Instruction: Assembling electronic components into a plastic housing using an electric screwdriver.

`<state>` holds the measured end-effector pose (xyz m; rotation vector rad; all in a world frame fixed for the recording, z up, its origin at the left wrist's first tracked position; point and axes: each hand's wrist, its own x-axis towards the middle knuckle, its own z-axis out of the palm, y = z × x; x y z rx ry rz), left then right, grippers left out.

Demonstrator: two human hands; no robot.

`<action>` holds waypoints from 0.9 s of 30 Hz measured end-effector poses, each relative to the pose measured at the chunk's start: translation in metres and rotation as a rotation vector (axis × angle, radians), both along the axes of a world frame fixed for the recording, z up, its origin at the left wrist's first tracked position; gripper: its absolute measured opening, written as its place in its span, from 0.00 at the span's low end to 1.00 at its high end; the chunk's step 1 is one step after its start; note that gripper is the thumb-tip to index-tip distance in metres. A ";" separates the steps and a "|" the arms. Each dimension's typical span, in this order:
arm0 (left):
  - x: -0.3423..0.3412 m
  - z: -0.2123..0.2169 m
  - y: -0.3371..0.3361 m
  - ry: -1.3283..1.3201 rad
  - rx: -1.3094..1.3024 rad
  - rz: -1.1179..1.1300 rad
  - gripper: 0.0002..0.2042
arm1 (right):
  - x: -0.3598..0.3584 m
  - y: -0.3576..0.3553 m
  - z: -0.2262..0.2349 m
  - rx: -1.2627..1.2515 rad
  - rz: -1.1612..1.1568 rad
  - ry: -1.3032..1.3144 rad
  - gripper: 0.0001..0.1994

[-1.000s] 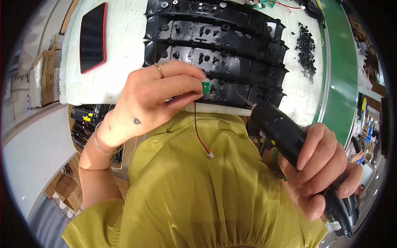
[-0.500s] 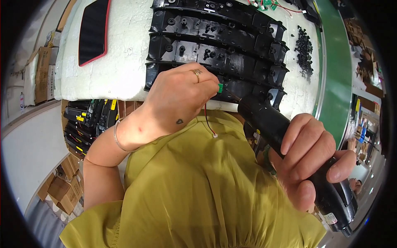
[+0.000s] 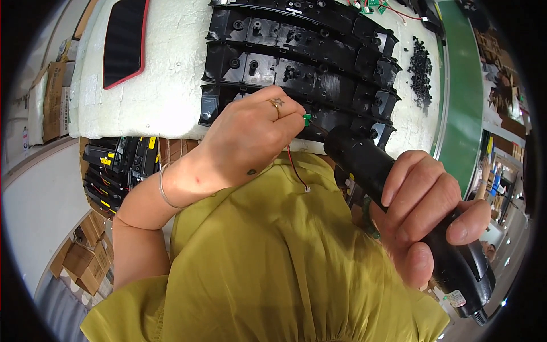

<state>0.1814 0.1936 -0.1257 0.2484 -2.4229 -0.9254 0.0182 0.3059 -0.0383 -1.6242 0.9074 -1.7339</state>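
Observation:
My left hand is closed in a pinch on a small green circuit board over the nearest black plastic housing. A thin red and black wire hangs from beneath that hand, ending in a small white connector against the olive clothing. My right hand grips a black electric screwdriver, held slanting, with its thin bit pointing at the board. Whether the bit touches a screw is too small to tell. More black housings lie in a row beyond.
A black panel with a red edge lies at the left of the white foam mat. Black screws are heaped at the right, beside a green surface. Several green boards lie at the far edge. A box of black parts stands below left.
The screwdriver's front end has shifted slightly left and up, toward the board. The wire's connector has swung a little to the right. Both hands keep their hold.

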 end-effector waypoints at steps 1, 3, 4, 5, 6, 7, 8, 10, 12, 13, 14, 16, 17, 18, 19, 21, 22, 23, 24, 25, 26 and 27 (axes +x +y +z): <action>0.002 -0.001 0.000 -0.004 0.001 0.010 0.10 | 0.000 -0.001 -0.001 0.021 0.019 0.009 0.17; 0.002 -0.002 0.000 -0.009 -0.007 0.015 0.10 | 0.000 -0.005 0.000 0.046 0.032 0.022 0.16; 0.000 -0.001 -0.001 -0.004 -0.003 0.011 0.10 | 0.000 -0.007 0.001 0.034 0.040 0.050 0.14; -0.002 0.001 -0.001 -0.013 -0.010 0.019 0.10 | 0.000 -0.009 0.002 0.022 0.049 0.077 0.13; -0.003 0.001 -0.002 -0.025 -0.021 0.031 0.10 | 0.000 -0.012 0.003 0.021 0.049 0.080 0.13; -0.003 0.001 -0.002 -0.021 -0.023 0.032 0.10 | -0.001 -0.014 0.004 0.032 0.088 0.115 0.14; -0.003 0.000 -0.001 -0.015 -0.018 0.049 0.10 | -0.001 -0.017 0.006 0.043 0.127 0.152 0.15; -0.004 0.000 0.001 0.026 -0.017 0.038 0.10 | -0.002 -0.022 0.012 0.040 0.165 0.180 0.16; -0.009 0.000 -0.001 0.095 -0.048 0.006 0.09 | -0.004 -0.019 0.018 0.035 0.193 0.188 0.17; -0.006 -0.001 0.000 0.051 -0.048 0.017 0.10 | -0.002 -0.023 0.015 0.066 0.193 0.103 0.14; -0.006 0.001 -0.002 0.011 -0.045 0.013 0.13 | 0.002 -0.024 0.009 0.014 0.116 0.035 0.14; -0.002 0.001 0.002 -0.013 -0.019 0.075 0.12 | 0.012 -0.026 0.000 -0.041 0.026 -0.020 0.13; -0.004 0.002 0.002 -0.006 -0.028 0.100 0.11 | 0.014 -0.025 0.000 -0.035 0.012 -0.046 0.12; -0.003 0.003 0.002 0.005 -0.026 0.100 0.11 | 0.016 -0.025 0.001 -0.026 0.008 -0.082 0.12; -0.003 0.004 0.002 0.013 -0.024 0.101 0.12 | 0.014 -0.023 0.004 -0.029 -0.012 -0.069 0.12; -0.005 0.007 0.002 0.022 -0.027 0.083 0.13 | 0.008 -0.022 0.010 0.003 0.019 -0.098 0.11; -0.007 0.008 0.001 0.020 -0.027 0.084 0.13 | -0.003 -0.020 0.016 -0.006 0.065 -0.105 0.11; -0.010 0.009 0.001 0.026 -0.032 0.070 0.13 | -0.019 -0.017 0.024 -0.015 0.112 -0.113 0.11; -0.008 0.007 0.003 0.033 -0.029 0.085 0.14 | -0.035 -0.021 0.031 -0.076 0.077 -0.040 0.12; -0.008 0.006 0.004 0.040 -0.026 0.101 0.14 | -0.033 -0.013 0.033 -0.072 -0.202 -0.143 0.12; -0.007 0.008 0.002 0.017 -0.035 0.091 0.13 | -0.042 -0.012 0.036 -0.047 -0.356 -0.184 0.09; -0.007 0.011 0.005 0.012 -0.031 0.086 0.13 | -0.060 -0.017 0.029 -0.141 -0.479 -0.129 0.08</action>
